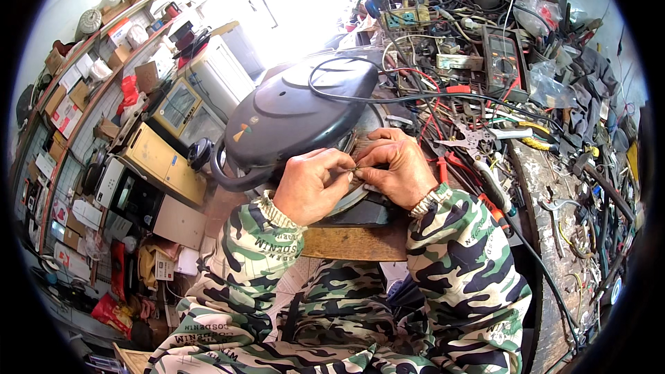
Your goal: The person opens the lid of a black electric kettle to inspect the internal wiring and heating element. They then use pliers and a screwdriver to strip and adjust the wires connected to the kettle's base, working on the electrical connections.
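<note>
My left hand (313, 185) and my right hand (400, 170) meet over the near edge of a round appliance. Both are closed in a pinch, fingertips almost touching. Between them is a thin dark strand (356, 169) that looks like a wire; its ends are hidden by my fingers. Just beyond my left hand, a dark, glossy domed lid (298, 107) with a looped handle (228, 174) at its left stands tilted up. Part of the appliance's pale round rim (357, 201) shows beneath my hands, above a wooden edge (346, 243).
A black cable (436, 97) arches over the lid and runs right. Pliers (471, 140), red-handled tools (454, 166), a multimeter (504, 62) and tangled wires crowd the bench (540, 187) on the right. Shelves (76, 104) with boxes and a yellowish cabinet (163, 159) stand on the left.
</note>
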A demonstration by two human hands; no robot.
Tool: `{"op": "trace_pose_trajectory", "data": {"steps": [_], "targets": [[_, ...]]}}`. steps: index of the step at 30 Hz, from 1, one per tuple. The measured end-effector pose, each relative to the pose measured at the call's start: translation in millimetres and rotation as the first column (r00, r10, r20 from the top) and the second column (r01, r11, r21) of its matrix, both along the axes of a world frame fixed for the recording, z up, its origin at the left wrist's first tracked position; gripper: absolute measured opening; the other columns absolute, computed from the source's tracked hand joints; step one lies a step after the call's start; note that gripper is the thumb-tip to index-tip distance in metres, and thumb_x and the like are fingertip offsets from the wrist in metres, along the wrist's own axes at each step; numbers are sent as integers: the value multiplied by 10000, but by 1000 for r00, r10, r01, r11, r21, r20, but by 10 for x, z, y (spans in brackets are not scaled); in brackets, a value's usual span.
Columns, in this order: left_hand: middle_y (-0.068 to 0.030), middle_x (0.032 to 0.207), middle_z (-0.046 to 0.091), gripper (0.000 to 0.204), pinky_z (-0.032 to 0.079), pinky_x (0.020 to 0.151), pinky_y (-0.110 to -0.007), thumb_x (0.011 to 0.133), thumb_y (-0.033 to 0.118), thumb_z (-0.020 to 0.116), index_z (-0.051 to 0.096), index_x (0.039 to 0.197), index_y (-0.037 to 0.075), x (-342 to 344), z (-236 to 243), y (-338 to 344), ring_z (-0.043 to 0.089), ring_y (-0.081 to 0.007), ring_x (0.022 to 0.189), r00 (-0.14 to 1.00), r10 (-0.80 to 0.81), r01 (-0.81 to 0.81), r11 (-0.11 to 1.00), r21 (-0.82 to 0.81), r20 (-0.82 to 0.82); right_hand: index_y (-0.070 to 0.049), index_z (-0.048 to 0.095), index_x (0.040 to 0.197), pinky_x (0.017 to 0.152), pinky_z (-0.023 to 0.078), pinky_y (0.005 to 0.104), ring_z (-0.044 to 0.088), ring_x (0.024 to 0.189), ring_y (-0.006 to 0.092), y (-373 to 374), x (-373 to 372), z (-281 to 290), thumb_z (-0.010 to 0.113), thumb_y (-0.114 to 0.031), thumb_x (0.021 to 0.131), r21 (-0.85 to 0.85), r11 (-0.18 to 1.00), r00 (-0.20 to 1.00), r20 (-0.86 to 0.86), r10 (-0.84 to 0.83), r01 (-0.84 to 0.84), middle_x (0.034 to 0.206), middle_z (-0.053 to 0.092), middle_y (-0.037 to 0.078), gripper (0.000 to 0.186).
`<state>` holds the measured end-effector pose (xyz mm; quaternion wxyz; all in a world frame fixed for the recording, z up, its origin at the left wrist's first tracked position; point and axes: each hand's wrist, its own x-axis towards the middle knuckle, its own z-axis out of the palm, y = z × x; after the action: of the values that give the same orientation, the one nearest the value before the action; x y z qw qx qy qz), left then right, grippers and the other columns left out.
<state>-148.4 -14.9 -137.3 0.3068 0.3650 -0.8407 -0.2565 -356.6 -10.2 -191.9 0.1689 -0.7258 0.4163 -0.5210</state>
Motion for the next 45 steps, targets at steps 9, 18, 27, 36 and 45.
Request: {"op": "trace_pose_trajectory", "data": {"steps": [9, 18, 27, 36, 45], "targets": [[-148, 867, 730, 98, 549, 663, -334, 930, 57, 745, 761, 999, -11, 14, -73, -83, 703, -215, 708, 998, -31, 24, 990, -137, -48, -94, 810, 814, 946, 517, 438, 691, 1075, 313, -20, -36, -17, 867, -139, 722, -33, 999, 1000, -6, 18, -18, 897, 782, 63, 116], [-172, 868, 750, 116, 560, 695, -340, 932, 73, 744, 764, 996, -22, 27, -60, -78, 715, -211, 728, 998, -20, 19, 1000, -22, -62, -75, 775, 833, 859, 528, 426, 702, 921, 298, -2, -49, 50, 855, -96, 754, 26, 996, 995, 52, 81, -82, 858, 745, 91, 115], [-100, 751, 733, 193, 528, 656, -293, 934, 130, 704, 751, 946, -57, 31, 42, -126, 652, -87, 714, 998, 4, 18, 946, 323, -68, -112, 739, 852, 1032, 419, 426, 695, 879, 244, 91, -42, 103, 806, -69, 819, -21, 995, 995, -43, 92, -93, 856, 746, 27, 86], [-35, 843, 740, 235, 467, 561, -228, 893, 6, 753, 673, 1112, -27, -105, -96, 33, 597, -28, 661, 959, 77, -33, 986, 161, -271, -113, 736, 878, 1129, 364, 483, 695, 917, 275, 86, -49, 92, 780, -89, 844, -10, 998, 996, -63, 64, -64, 860, 741, 43, 60], [-126, 872, 710, 249, 599, 623, -398, 802, 22, 811, 712, 1030, 34, -111, -71, 143, 727, -324, 716, 970, 177, -35, 778, -628, 165, -85, 727, 864, 1159, 357, 514, 709, 896, 294, 89, -33, 110, 780, -97, 845, 47, 997, 998, -8, 61, -61, 831, 751, 57, 56]]}}
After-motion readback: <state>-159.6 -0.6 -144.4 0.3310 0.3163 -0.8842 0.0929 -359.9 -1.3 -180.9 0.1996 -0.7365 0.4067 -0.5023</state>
